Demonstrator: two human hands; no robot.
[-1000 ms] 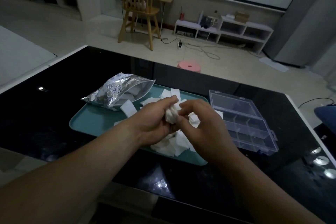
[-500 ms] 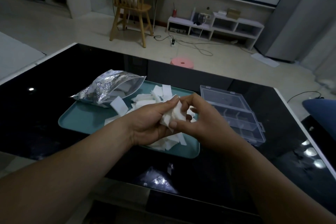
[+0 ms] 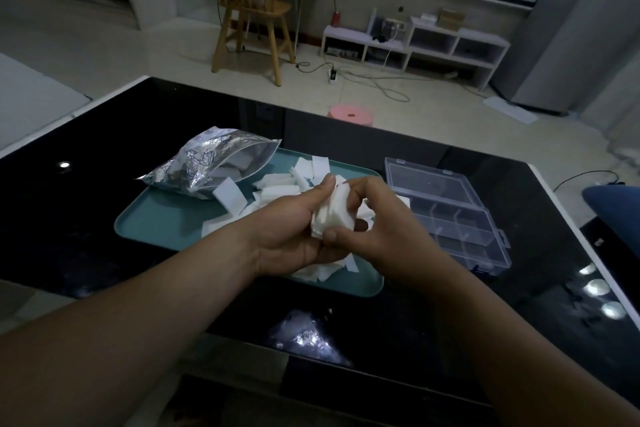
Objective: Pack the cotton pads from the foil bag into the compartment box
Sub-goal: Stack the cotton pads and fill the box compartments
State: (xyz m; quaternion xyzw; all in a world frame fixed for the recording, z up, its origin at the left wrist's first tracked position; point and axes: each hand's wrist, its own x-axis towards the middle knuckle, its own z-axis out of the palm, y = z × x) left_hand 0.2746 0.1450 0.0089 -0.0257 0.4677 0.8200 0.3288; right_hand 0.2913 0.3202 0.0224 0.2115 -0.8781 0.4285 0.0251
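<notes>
A small stack of white cotton pads is held between my left hand and my right hand, just above a teal tray. Both hands are closed on the stack, thumbs and fingers pinching its sides. Several loose cotton pads lie scattered on the tray under and behind my hands. The silver foil bag lies on the tray's far left corner, mouth open toward the right, with pads visible inside. The clear plastic compartment box stands open to the right of the tray, its compartments looking bare.
Everything rests on a glossy black table with a white rim; its right edge runs close to the box. Beyond the table are a pink stool, a wooden chair and a low white shelf on the floor.
The pads between my hands went from a crumpled bunch to a squarer stack, and both hands shifted slightly with the camera view.
</notes>
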